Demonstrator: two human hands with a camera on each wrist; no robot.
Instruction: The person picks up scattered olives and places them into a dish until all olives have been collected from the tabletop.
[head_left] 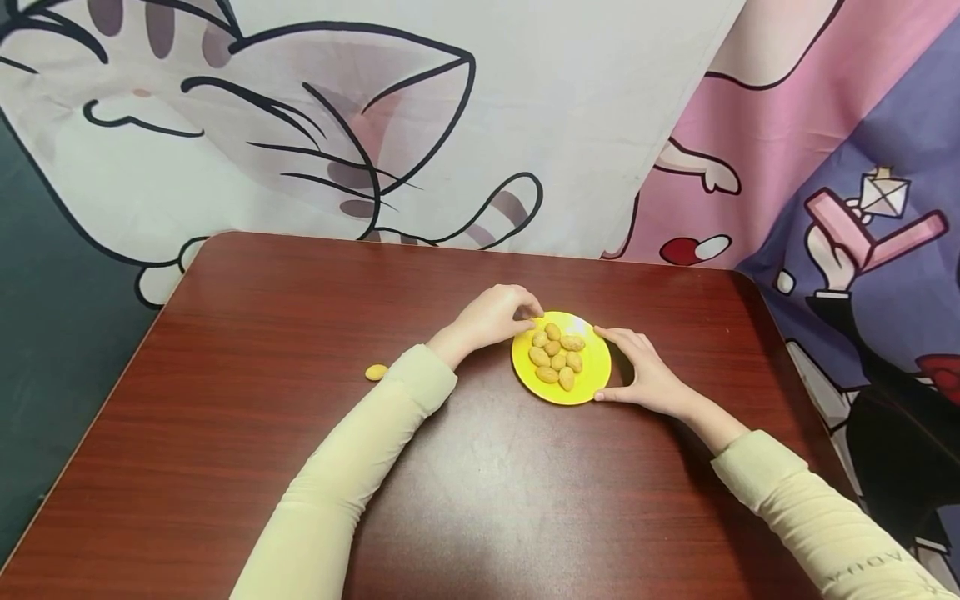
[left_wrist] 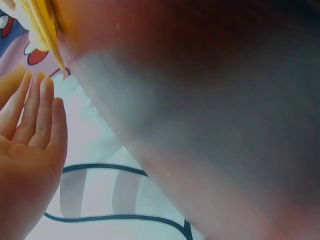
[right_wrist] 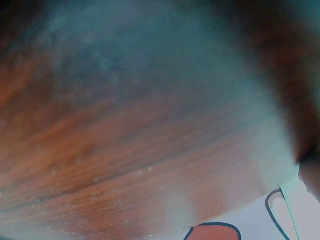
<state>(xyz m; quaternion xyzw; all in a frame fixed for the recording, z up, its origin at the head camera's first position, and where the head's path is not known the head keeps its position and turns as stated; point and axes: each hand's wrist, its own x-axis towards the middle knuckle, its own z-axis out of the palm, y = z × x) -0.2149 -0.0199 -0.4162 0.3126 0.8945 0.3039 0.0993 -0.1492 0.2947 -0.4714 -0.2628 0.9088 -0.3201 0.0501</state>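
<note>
A round yellow plate [head_left: 527, 382] lies on the table with several tan, oval, nut-like pieces [head_left: 552, 347] on it. At its upper left rim is my left hand [head_left: 495, 317], thumb and fingertips close together. In the left wrist view the left hand [left_wrist: 32, 135] has nearly straight fingers, and the plate's yellow edge [left_wrist: 50, 35] shows above them. My right hand [head_left: 645, 371] spans the plate's right side, thumb and fingers spread, with fingertips at the rim. One more oval piece [head_left: 376, 372] lies on the table, left of my left forearm.
The reddish-brown wooden table [head_left: 247, 333] has rounded far corners. Behind its far edge hangs a white cloth [head_left: 585, 125] with a cartoon cat, beside a pink and purple printed cloth [head_left: 810, 92]. The right wrist view shows mostly blurred tabletop [right_wrist: 125, 160].
</note>
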